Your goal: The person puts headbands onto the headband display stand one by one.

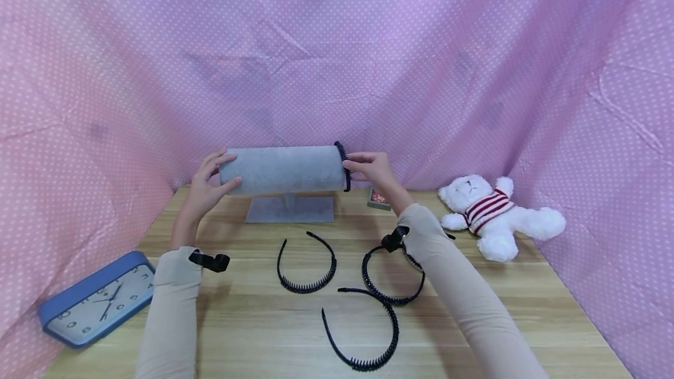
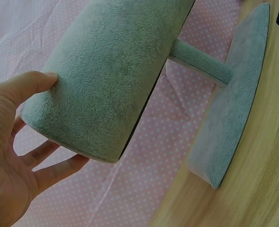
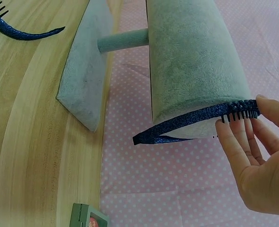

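A grey plush display stand (image 1: pixel 284 169) has a thick horizontal roll on a short post above a flat base (image 1: pixel 289 210). My left hand (image 1: pixel 204 187) holds the roll's left end, thumb on the plush and fingers at its rim. At the right end, my right hand (image 1: pixel 375 167) pinches a dark toothed headband (image 1: pixel 343 155) at its arch. In the right wrist view this headband (image 3: pixel 186 122) lies right at the roll's end edge, its tips pointing away from the hand and its teeth (image 3: pixel 238 115) between thumb and fingers.
Several dark toothed headbands lie on the wooden table: one at centre (image 1: pixel 307 290), one nearer the front (image 1: pixel 395 338), one (image 1: pixel 364 271) partly under the right forearm. A blue clock (image 1: pixel 100 300) is at left, a white teddy bear (image 1: pixel 489 215) at right, a small green-framed item (image 1: pixel 378 199) behind.
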Available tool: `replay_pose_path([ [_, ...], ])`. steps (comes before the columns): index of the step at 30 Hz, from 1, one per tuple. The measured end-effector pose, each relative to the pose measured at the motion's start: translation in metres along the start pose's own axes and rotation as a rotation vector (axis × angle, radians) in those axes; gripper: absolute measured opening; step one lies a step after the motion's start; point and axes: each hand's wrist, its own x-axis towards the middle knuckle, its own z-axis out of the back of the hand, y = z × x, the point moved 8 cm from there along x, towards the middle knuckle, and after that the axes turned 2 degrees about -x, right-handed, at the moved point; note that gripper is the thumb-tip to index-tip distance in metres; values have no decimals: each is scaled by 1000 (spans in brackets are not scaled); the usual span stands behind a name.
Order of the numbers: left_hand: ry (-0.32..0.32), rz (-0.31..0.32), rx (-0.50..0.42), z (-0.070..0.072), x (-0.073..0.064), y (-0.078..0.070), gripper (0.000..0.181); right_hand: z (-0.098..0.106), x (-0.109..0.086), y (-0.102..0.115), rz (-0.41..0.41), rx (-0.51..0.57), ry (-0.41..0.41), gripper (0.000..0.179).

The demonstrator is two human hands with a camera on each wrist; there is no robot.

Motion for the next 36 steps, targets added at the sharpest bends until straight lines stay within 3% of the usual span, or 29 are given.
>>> replay_pose_path([
  [11, -9, -13, 3, 1, -1, -1, 52, -1, 6, 4, -39, -63, 24, 37],
  [22, -6, -27, 5, 1, 0, -1, 52, -4, 4, 16, 50, -104, 88, 37],
  [30, -7, -30, -4, 1, 0, 0, 52, -2, 5, 20, 74, -198, 98, 35],
  [36, -3, -22, -6, 1, 1, 1, 52, -2, 8, 23, 64, -208, 134, 50],
])
